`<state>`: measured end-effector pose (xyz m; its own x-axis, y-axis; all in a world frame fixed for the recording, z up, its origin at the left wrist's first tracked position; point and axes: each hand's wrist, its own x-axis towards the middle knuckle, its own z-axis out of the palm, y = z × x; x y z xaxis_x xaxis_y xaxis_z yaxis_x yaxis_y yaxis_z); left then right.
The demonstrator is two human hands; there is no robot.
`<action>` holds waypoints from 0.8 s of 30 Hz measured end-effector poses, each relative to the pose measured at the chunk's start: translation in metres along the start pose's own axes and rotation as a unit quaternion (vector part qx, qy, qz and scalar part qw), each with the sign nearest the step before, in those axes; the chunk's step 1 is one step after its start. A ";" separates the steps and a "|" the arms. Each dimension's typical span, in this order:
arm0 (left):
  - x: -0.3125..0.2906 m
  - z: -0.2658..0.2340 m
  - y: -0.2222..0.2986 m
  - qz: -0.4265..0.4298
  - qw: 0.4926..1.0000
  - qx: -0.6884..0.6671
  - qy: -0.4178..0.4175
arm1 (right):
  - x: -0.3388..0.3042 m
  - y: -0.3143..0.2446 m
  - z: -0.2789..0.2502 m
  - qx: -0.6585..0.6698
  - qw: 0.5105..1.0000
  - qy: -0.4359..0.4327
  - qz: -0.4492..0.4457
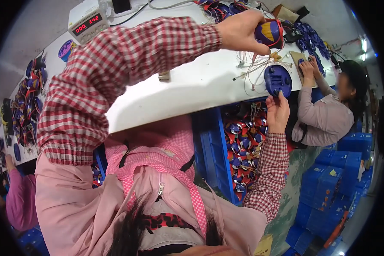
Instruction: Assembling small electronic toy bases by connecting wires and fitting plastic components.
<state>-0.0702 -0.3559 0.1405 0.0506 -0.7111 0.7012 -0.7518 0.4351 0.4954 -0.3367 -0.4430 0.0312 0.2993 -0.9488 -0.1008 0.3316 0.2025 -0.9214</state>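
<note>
My left arm reaches across the white table to the far right, where my left hand (242, 33) is closed around a rounded purple, yellow and red plastic housing (269, 33). Thin wires (260, 62) trail on the table below that hand. Nearer to me, my right hand (278, 112) pinches the near edge of a dark blue oval plastic base (278, 80) with slots and posts inside. The base is held over the table's front edge, apart from the housing.
A white power supply (86, 22) with red digits stands at the far left, near a purple-blue round container (66, 50). Blue crates (221, 149) full of colourful parts (243, 158) sit below the table edge. A co-worker (328, 109) works at the right; blue boxes (328, 183) are stacked behind.
</note>
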 end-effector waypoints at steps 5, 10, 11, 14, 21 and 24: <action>-0.041 -0.042 0.048 0.132 0.981 0.089 0.108 | -0.021 -0.014 -0.017 0.166 0.983 -0.070 0.045; -0.100 -0.136 0.114 0.151 0.977 0.152 -0.001 | -0.050 -0.030 -0.023 0.126 0.965 -0.215 0.083; -0.114 -0.150 0.119 0.144 0.977 0.155 -0.002 | -0.059 -0.031 -0.021 0.125 0.964 -0.217 0.090; -0.163 -0.195 0.135 0.160 0.946 0.277 -0.061 | -0.081 -0.033 0.001 0.090 0.986 -0.044 0.130; -0.275 -0.279 0.140 -0.072 0.889 0.408 -0.196 | -0.121 0.007 0.080 0.005 0.932 -0.298 0.209; -0.309 -0.302 0.119 -0.132 0.833 0.479 -0.245 | -0.137 0.043 0.137 -0.058 0.890 -0.384 0.237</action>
<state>0.0233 0.0827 0.1379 0.1994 -0.9541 0.2236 -0.9483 -0.2454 -0.2013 -0.2403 -0.2713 0.0567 0.9198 -0.3085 -0.2427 -0.0758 0.4670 -0.8810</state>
